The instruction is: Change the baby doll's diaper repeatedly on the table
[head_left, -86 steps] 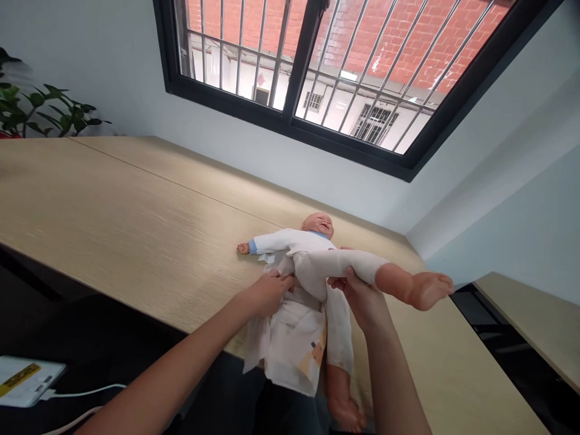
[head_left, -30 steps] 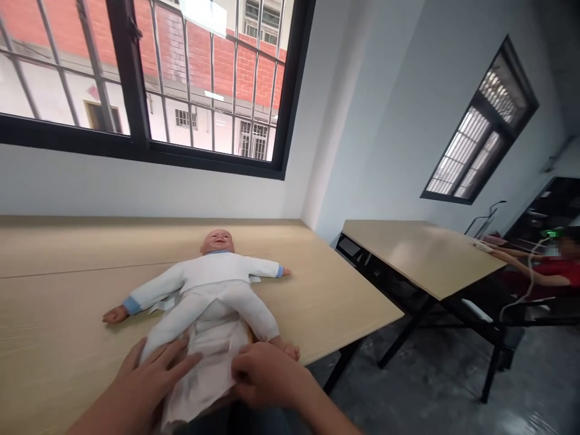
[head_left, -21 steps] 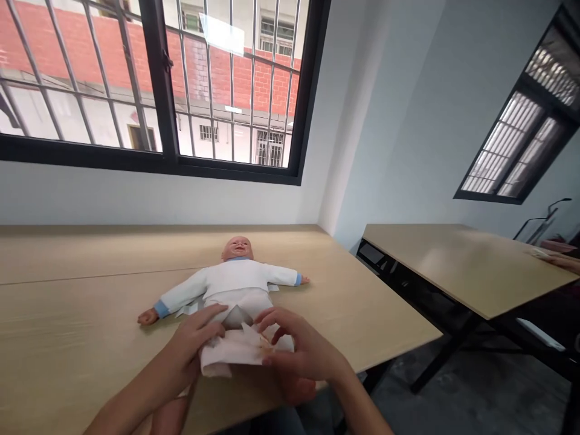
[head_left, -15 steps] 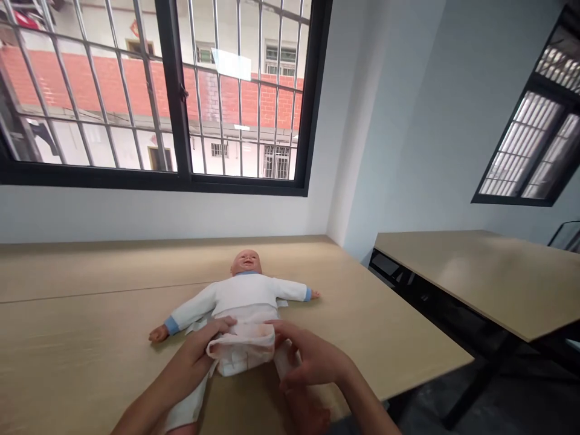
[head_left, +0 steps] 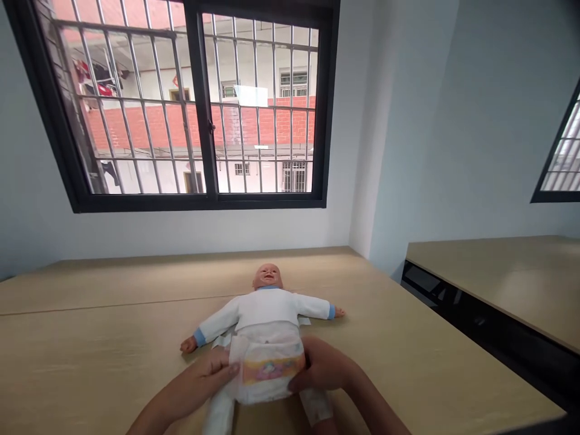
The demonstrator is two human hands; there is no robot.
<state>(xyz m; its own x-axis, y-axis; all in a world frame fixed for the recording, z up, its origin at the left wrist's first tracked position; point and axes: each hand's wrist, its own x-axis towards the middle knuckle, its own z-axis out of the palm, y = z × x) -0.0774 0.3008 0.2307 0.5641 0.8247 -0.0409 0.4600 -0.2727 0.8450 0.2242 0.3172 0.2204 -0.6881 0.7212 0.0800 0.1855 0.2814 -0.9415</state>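
A baby doll (head_left: 268,308) in a white top with blue cuffs lies on its back, arms spread, head toward the window. Its front is covered at the hips by a white diaper (head_left: 269,370) with an orange and pink printed band. My left hand (head_left: 202,376) pinches the diaper's left edge, thumb on the outer face. At the opposite edge, my right hand (head_left: 327,365) is closed on the diaper, fingers partly tucked behind it. White-covered legs show below, cut off by the lower frame edge.
The doll lies on a light wooden table (head_left: 113,344) with a seam across it. Behind stands a wall with a barred, dark-framed window (head_left: 208,199). A second wooden table (head_left: 498,272) is to the right, across a gap.
The diaper's front was folded over at the waist; now it lies spread upward with its printed band showing. Both hands have shifted to its side edges. The camera view has turned left.
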